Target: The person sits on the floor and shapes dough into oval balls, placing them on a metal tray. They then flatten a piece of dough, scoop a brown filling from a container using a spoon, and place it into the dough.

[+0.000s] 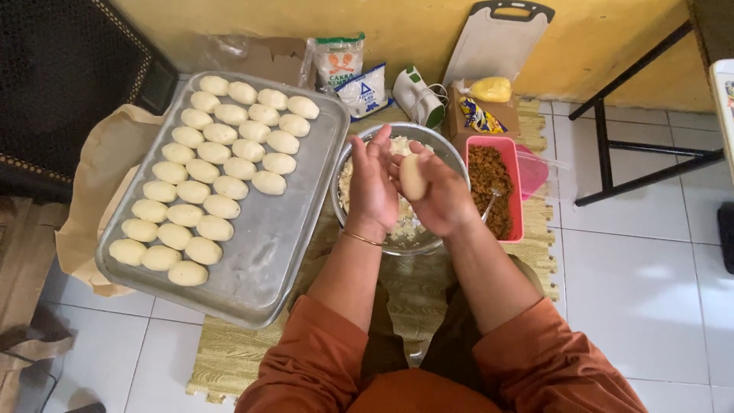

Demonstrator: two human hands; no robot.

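item: pale oval dough piece [414, 177], smooth, same shape as those already laid out on the tray.
location: held between both hands, above the steel bowl [451, 157], not touching bowl or tray.
left hand [372, 187]: fingers up, nearly straight, palm turned toward the piece; cups its left side. not clenched, a flat open-ish press.
right hand [442, 200]: curled under and behind the piece; fingers half closed round it, thumb side up. carries most of the weight, by the look of it.
grip note: loose cradle from both sides, no squeeze marks visible; the top of the piece shows between the hands.
bowl contents: crumbly white dough mass [350, 180], partly hidden by the hands.
filling: pink rectangular tub [517, 183] w/ brown minced filling, just right of the bowl, spoon handle in it.
tray [298, 222]: large metal sheet, left of the bowl; approx. 28 finished ovals [222, 164] in tidy rows on its upper-left part, lower-right part bare metal.
misc: flour bags, hand mixer, cutting board by the yellow wall; woven mat underneath.
method note (judgement): shaping goes best w/ light, even pressure from both palms, turning the piece so the seam closes and the ends taper like the rest; pressing hard would prob. crack the surface or push filling out.
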